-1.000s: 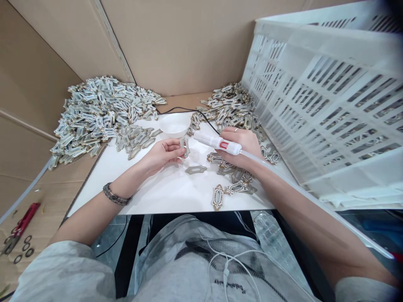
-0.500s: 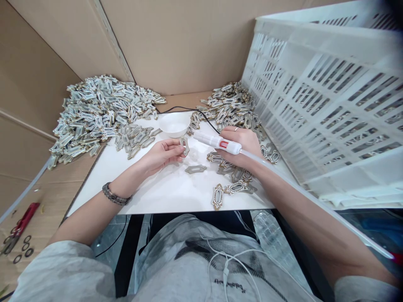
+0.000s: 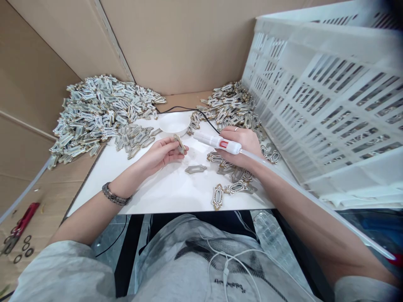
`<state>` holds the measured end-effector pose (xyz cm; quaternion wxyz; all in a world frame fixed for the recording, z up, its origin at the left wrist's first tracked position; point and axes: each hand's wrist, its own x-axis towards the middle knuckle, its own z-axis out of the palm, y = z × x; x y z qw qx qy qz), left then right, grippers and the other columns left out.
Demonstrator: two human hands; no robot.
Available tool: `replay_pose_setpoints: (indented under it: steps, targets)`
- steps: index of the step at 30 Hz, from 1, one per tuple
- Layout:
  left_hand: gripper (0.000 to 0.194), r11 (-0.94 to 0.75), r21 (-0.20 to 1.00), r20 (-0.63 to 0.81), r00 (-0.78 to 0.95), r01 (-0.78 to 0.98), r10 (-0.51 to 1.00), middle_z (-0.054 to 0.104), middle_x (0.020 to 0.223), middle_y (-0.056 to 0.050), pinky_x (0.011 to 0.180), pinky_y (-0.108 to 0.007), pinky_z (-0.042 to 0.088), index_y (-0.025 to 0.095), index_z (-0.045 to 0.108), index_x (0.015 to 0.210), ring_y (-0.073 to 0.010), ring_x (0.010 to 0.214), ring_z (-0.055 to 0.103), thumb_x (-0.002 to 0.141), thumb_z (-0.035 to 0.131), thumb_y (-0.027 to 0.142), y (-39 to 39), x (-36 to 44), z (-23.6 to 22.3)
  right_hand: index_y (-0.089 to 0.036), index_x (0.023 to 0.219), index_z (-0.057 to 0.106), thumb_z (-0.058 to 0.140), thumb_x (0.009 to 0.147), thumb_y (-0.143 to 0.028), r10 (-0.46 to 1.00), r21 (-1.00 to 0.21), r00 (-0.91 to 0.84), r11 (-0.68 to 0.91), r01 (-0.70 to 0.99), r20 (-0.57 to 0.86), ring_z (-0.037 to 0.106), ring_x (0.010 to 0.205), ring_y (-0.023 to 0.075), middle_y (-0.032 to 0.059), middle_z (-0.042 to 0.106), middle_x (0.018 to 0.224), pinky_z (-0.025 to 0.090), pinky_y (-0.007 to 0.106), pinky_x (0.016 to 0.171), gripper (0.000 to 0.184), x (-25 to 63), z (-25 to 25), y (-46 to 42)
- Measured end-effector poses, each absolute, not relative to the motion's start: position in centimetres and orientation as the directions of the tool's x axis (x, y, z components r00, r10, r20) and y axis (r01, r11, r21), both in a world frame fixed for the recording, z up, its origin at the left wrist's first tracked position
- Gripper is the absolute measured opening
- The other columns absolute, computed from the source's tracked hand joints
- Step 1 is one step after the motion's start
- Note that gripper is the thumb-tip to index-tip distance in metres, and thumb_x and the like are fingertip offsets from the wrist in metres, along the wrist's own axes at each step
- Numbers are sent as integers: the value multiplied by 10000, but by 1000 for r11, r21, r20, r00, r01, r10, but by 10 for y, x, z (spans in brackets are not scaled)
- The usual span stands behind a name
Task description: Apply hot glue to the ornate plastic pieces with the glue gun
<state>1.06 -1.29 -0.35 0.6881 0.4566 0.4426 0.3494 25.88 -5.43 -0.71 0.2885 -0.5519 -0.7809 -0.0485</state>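
Observation:
My left hand (image 3: 165, 152) pinches a small ornate metal plate (image 3: 179, 143) between thumb and fingers, tilted nearly edge-on above the white board. In my right hand (image 3: 241, 141) is a white pen-like tool (image 3: 225, 145) with a red window; its clear tip points left at the held plate, apart from it. From its back end a pale tube (image 3: 296, 182) runs along my right forearm. A single grey plate (image 3: 195, 168) with a slot lies face down between the hands. Several patterned plates (image 3: 218, 196) rest below my right hand.
A white bowl (image 3: 174, 124) stands behind my left hand. Plates form a large heap (image 3: 94, 113) at the left and another pile (image 3: 231, 102) at the back right. A white slatted crate (image 3: 317, 90) leans at the right. Red-handled scissors (image 3: 23, 222) lie far left.
My left hand has turned the plate from showing its face to nearly edge-on, and its fingers have shifted slightly. My right hand and the tool stay in place.

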Motion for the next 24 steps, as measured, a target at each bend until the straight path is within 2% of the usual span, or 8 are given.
replay_pose_setpoints:
  steps: [3, 7, 13, 18, 24]
  targets:
    - [126, 343, 934, -292, 341, -101, 894, 753, 936, -126, 752, -237, 601, 92, 637, 837, -133, 782, 725, 936, 558, 94, -14, 11, -3, -215, 590, 451, 492, 719, -336, 835, -241, -226, 385, 891, 501, 420, 592, 127, 8, 517, 678, 226, 290, 528, 182, 259, -7, -54]
    - [61, 316, 942, -256, 369, -112, 893, 748, 918, -106, 749, -260, 598, 106, 638, 830, -134, 772, 712, 887, 651, 121, -14, 9, -4, -216, 589, 446, 492, 712, -332, 841, -240, -231, 385, 891, 490, 419, 588, 127, 9, 517, 676, 222, 290, 524, 176, 259, -7, -54]
    - [102, 229, 969, -182, 375, -86, 909, 699, 786, -27, 566, -171, 498, 129, 687, 787, -72, 616, 598, 780, 778, 174, -10, 6, -9, -217, 592, 420, 485, 708, -331, 839, -241, -231, 387, 890, 492, 418, 589, 126, 7, 513, 676, 226, 290, 529, 175, 259, -7, -54]
    - [114, 229, 971, -186, 374, -73, 908, 623, 634, 3, 490, -156, 410, 127, 685, 725, -46, 508, 489, 775, 774, 177, -10, 7, -8, -217, 595, 395, 483, 708, -328, 840, -246, -231, 388, 888, 491, 431, 599, 126, 7, 509, 677, 220, 288, 530, 181, 259, -7, -55]
    - [123, 212, 976, -175, 393, -52, 903, 739, 912, -95, 565, -168, 453, 110, 660, 783, -62, 615, 555, 829, 731, 199, -11, 7, -7, -220, 595, 427, 488, 715, -325, 841, -235, -236, 386, 892, 487, 435, 599, 131, 14, 529, 683, 221, 290, 529, 171, 259, -7, -54]
